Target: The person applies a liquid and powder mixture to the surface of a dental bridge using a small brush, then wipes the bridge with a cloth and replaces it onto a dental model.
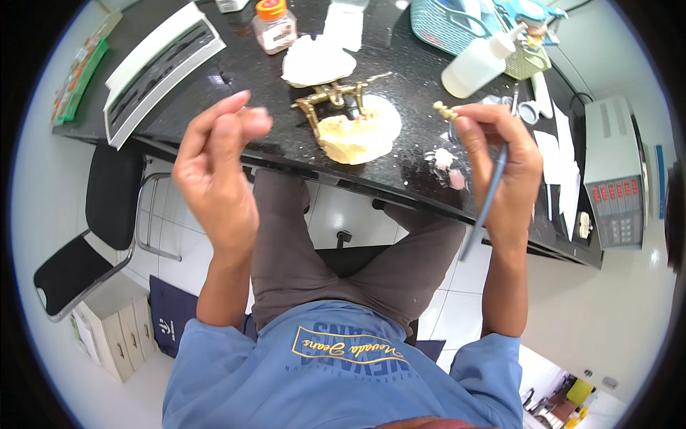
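My left hand is raised at the bench's front edge. Its fingers are loosely bent and partly apart, the tips blurred, with nothing visible in them. Between thumb and forefinger, my right hand pinches a small yellowish row of dental teeth. The same hand also holds a slim blue-grey rod-shaped tool, slanting down across the palm; its kind does not show. Between the hands, a brass dental articulator lies on the bench, with a pale yellow plaster cast on its near side and a white plaster piece behind.
White and pink powder or paste dabs lie near my right hand. Farther back stand an orange-capped jar, a squeeze bottle and a blue basket. A white tray is at left, a grey control unit at right.
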### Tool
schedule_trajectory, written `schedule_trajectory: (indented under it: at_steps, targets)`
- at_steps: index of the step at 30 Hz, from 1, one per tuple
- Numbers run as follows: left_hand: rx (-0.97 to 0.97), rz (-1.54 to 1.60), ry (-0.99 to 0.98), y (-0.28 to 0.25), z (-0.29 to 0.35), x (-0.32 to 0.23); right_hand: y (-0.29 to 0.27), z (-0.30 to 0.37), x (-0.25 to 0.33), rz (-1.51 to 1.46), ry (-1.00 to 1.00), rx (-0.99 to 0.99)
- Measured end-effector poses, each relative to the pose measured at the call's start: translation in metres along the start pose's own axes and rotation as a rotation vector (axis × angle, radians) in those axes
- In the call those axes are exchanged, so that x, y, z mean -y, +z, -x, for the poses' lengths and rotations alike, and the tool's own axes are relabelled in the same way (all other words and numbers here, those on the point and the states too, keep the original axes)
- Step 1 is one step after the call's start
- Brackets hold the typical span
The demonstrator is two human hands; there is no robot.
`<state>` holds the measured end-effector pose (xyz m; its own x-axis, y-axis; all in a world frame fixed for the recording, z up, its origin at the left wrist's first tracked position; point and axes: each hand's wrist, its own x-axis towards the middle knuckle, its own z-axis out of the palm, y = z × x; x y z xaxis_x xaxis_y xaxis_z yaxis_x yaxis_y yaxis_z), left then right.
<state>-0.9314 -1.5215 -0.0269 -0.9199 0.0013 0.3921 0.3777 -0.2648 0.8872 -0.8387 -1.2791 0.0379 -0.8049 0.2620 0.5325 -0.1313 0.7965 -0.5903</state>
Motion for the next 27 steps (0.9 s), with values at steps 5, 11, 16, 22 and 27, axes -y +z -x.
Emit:
schedule_trajectory:
  at_steps: [5,11,16,22,27]
  targets:
    - [0.017,0.051,0.031,-0.005,0.012,-0.001,0.003,0.01,-0.016,0.188,-0.114,0.041]
    - [-0.05,-0.023,0.07,-0.023,0.028,0.003,0.021,0.007,-0.022,0.275,-0.161,0.108]
    - [-0.034,-0.087,0.091,-0.018,0.041,-0.001,0.012,0.013,-0.023,0.303,-0.143,0.144]
    - [0.0,-0.148,0.151,0.001,0.061,-0.009,-0.002,0.022,-0.014,0.432,-0.29,0.065]
    - [0.312,-0.125,0.281,0.009,0.097,-0.002,-0.087,0.063,-0.001,0.4,-0.272,-0.185]
